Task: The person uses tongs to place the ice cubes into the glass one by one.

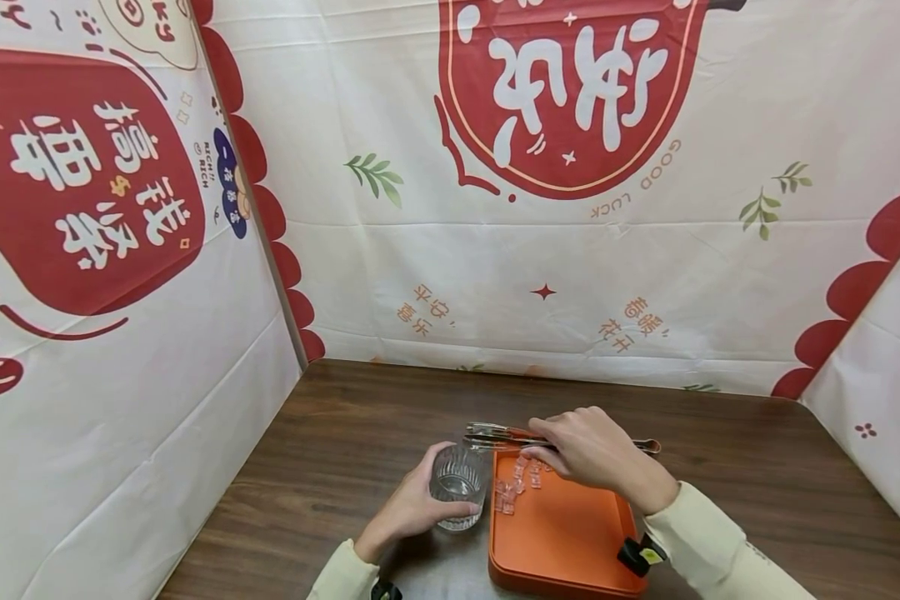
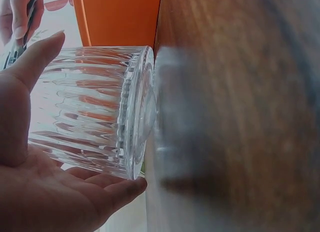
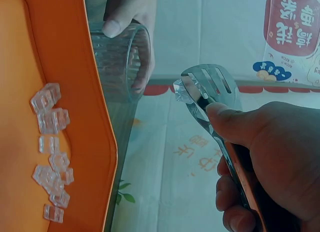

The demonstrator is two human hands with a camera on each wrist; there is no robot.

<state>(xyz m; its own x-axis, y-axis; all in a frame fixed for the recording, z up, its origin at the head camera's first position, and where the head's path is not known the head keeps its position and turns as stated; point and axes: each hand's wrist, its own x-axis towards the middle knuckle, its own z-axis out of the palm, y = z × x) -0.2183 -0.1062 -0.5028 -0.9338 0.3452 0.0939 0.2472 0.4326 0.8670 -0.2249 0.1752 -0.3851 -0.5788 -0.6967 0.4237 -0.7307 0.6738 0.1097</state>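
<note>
1. Head view: we see the left hand (image 1: 418, 502) with its fingers curled round the glass (image 1: 457, 483), just left of the orange tray (image 1: 562, 542). The right hand (image 1: 588, 450) has its fingers wrapped round the tongs (image 3: 231, 92).
2. Right wrist view: here alone we make out a clear cube (image 3: 183, 91) pinched in the tongs' tips; more cubes (image 3: 52, 121) lie along one side of the tray.
3. Left wrist view: only here do we get the glass's base close up, near the tabletop (image 1: 270, 500); we cannot tell whether they touch.
</note>
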